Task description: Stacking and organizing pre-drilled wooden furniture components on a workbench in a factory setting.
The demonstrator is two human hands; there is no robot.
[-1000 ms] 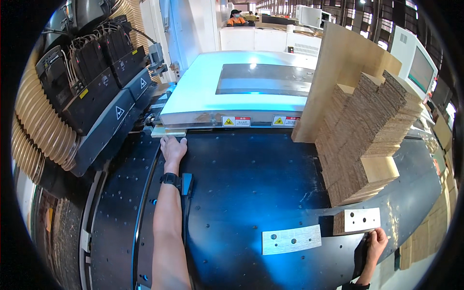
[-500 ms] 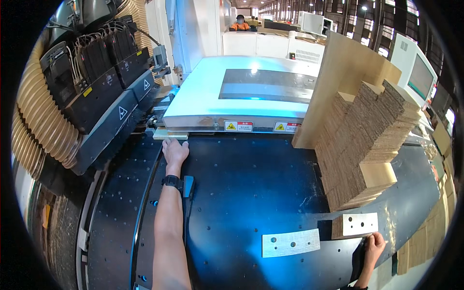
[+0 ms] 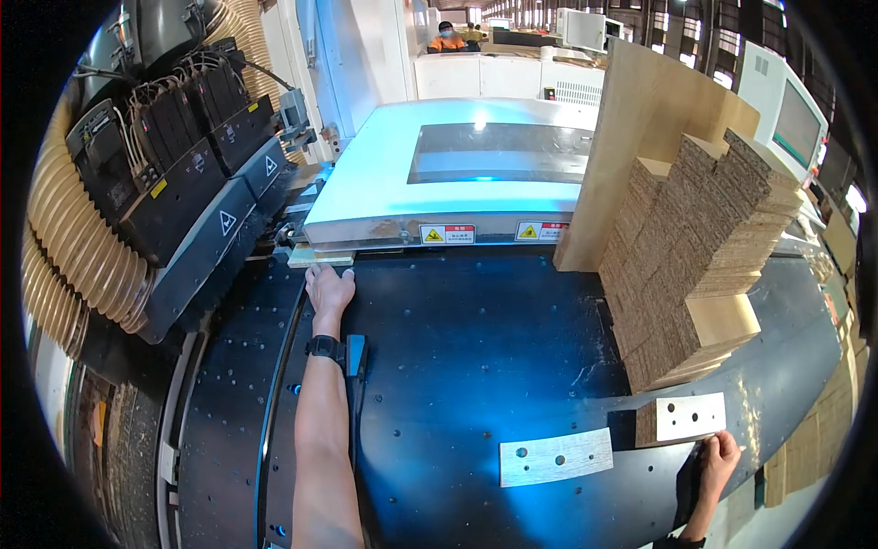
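My left hand (image 3: pixel 329 291) reaches forward with a watch on the wrist. Its fingers are closed at the near edge of a small light wooden panel (image 3: pixel 320 259), whose far part is hidden under the machine's white hood. At the lower right, my right hand (image 3: pixel 719 457) has its fingers bent against the near edge of a short stack of drilled panels (image 3: pixel 690 416); the fingertips are partly hidden. The top panel there is pale with several holes. Left of it, another drilled pale panel (image 3: pixel 556 457) lies flat on the black table.
Tall stacks of chipboard pieces (image 3: pixel 681 274) stand on the right, beside an upright board (image 3: pixel 631 137). The white hood (image 3: pixel 366 197) spans the back of the black table (image 3: pixel 439 366). At left are machine heads (image 3: pixel 192 183) and ribbed hoses (image 3: pixel 82 256). A person (image 3: pixel 446 38) is far behind.
The view has shifted slightly, so the stacks and panels sit a little differently in the picture. Both hands stay at the same places on their panels.
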